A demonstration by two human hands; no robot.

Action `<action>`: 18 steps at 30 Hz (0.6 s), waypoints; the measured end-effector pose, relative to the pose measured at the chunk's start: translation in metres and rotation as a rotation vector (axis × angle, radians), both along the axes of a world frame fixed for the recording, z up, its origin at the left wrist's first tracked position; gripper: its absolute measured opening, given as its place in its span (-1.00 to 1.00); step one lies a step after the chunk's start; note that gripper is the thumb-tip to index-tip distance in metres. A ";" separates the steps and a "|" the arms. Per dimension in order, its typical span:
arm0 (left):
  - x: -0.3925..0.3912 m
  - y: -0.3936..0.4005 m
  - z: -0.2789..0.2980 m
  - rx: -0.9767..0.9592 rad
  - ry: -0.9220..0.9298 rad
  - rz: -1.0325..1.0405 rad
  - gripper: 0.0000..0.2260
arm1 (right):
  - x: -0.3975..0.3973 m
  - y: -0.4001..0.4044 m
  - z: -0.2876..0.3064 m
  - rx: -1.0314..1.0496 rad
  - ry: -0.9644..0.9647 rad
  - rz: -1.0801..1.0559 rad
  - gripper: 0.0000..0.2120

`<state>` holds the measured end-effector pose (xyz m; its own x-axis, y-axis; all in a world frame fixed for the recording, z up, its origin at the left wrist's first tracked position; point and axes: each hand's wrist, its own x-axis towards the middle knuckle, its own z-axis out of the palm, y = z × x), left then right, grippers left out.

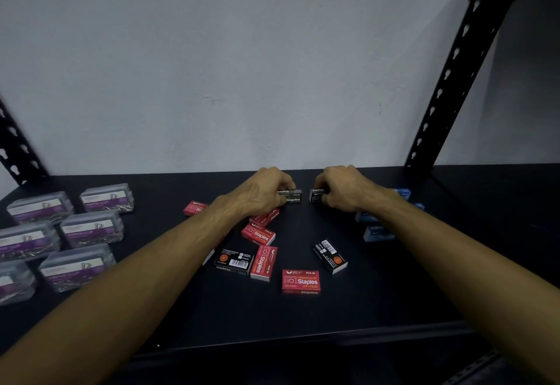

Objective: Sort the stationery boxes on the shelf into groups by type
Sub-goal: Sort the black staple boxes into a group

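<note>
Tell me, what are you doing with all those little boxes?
A person is sorting stationery on a black shelf. The left hand grips one black staples box and the right hand grips another black staples box near the back. Red staples boxes lie scattered in the middle, clear paper clip boxes sit left, blue boxes right.

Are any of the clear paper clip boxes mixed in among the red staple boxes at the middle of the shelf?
No, the clear paper clip boxes sit grouped at the left, apart from the red staple boxes.
</note>
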<state>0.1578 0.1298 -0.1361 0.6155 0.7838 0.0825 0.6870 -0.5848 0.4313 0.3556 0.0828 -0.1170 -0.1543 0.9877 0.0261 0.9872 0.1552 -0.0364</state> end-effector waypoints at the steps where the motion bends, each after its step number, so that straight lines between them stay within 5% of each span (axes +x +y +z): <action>1: 0.001 0.000 0.000 0.000 -0.005 -0.002 -0.78 | 0.000 0.000 0.000 0.003 -0.001 0.002 -0.84; 18: -0.022 -0.013 0.017 0.042 -0.059 0.067 -0.65 | -0.001 -0.020 0.012 0.167 -0.013 0.024 -0.60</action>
